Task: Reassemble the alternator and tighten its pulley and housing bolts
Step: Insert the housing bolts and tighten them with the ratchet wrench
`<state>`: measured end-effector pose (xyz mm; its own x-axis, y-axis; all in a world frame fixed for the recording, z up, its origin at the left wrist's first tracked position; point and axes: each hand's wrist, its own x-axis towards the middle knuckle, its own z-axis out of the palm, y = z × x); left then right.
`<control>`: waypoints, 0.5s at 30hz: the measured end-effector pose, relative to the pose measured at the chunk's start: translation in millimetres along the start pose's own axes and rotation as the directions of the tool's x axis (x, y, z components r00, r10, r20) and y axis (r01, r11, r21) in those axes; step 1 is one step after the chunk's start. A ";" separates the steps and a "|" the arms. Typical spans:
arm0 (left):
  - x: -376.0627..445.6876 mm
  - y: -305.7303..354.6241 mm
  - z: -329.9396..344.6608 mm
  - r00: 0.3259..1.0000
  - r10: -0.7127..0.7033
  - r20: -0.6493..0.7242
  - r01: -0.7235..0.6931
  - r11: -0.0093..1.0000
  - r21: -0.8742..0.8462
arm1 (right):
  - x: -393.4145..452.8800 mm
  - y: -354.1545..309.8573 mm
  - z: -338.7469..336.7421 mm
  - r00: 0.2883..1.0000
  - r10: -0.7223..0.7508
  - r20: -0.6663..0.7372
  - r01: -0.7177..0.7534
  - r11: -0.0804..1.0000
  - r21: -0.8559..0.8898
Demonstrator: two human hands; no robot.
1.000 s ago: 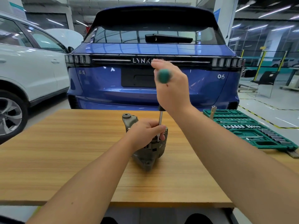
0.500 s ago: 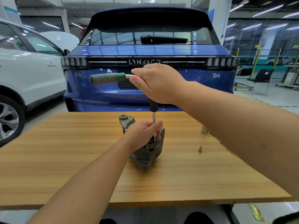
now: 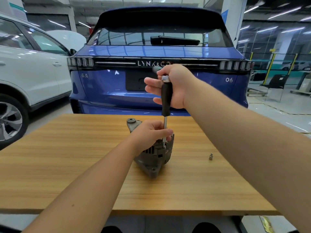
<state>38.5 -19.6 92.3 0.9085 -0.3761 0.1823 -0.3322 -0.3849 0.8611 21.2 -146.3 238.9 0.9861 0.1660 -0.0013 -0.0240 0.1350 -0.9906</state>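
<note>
The left hand point(image 3: 149, 133) sits on top of the alternator point(image 3: 154, 157), and its curled fingers pinch the thin metal shaft of the tool point(image 3: 165, 101) low down, right where the tip meets the alternator. The right hand point(image 3: 171, 86) is higher up and holds the top of the tool. Its palm is behind the black part and its fingers reach out to the left, only loosely bent. The tool stands almost straight up. There is one alternator, and it rests on the wooden table point(image 3: 67, 165) near the middle, a bit toward the far edge. One small metal socket point(image 3: 210, 156) stands on the table to the right, well apart from the alternator. Two cars are parked past the table: one blue car point(image 3: 117, 84) straight ahead and one white car point(image 3: 30, 73) on the left.
</note>
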 end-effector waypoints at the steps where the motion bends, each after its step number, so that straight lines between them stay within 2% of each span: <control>1: -0.1 0.4 -1.5 1.000 -0.003 -0.003 0.003 1.000 -0.023 | 2.1 6.9 0.3 1.000 -0.008 -0.017 0.010 0.992 0.130; 3: 0.0 1.0 -3.6 1.000 -0.018 -0.006 0.018 0.999 -0.046 | 4.4 18.7 0.1 0.995 -0.063 -0.080 0.086 0.939 0.332; 4: -0.1 1.3 -3.9 1.000 -0.025 -0.008 0.025 0.999 -0.048 | 4.4 23.6 0.0 0.983 -0.131 -0.129 0.170 0.915 0.367; 5: -0.1 1.3 -4.1 1.000 -0.030 -0.010 0.029 0.998 -0.052 | 3.7 28.6 -0.5 0.953 -0.238 -0.187 0.290 0.896 0.336; 6: -0.2 1.4 -3.9 0.999 -0.032 -0.010 0.031 0.998 -0.058 | 2.2 34.0 -1.4 0.892 -0.383 -0.242 0.433 0.876 0.213; 7: -0.2 2.1 -3.5 0.999 -0.032 -0.009 0.031 0.998 -0.062 | -1.0 38.9 -3.1 0.793 -0.552 -0.258 0.567 0.824 -0.018; 8: -0.6 2.8 -3.1 1.000 -0.029 -0.006 0.029 0.998 -0.062 | -3.8 43.4 -5.5 0.667 -0.718 -0.200 0.655 0.692 -0.303; 9: -1.0 3.4 -2.9 1.000 -0.027 -0.002 0.027 0.998 -0.055 | -4.9 47.5 -8.7 0.541 -0.838 -0.068 0.673 0.480 -0.562; 10: -1.3 4.2 -2.5 1.000 -0.028 0.002 0.028 0.999 -0.046 | -4.8 50.7 -11.3 0.452 -0.887 0.092 0.639 0.249 -0.728; 11: -1.7 5.0 -2.4 0.999 -0.031 0.006 0.031 0.999 -0.039 | -4.9 51.8 -11.9 0.413 -0.885 0.215 0.582 0.075 -0.809; 12: -2.0 5.8 -2.6 0.999 -0.035 0.009 0.035 0.999 -0.038 | -5.5 51.2 -10.3 0.417 -0.864 0.283 0.535 -0.019 -0.844; 13: -2.5 6.1 -2.8 0.999 -0.039 0.012 0.039 0.998 -0.043 | -6.3 49.4 -8.1 0.447 -0.839 0.311 0.512 -0.045 -0.858; 15: -3.7 6.2 -3.1 0.999 -0.037 0.023 0.038 0.998 -0.059 | -6.8 45.7 -4.3 0.505 -0.804 0.314 0.512 -0.013 -0.859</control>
<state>33.9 -18.0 98.5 0.9140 -0.3810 0.1397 -0.2818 -0.3481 0.8941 14.2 -145.4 193.1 0.4662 0.2824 0.8384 0.6467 -0.7555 -0.1051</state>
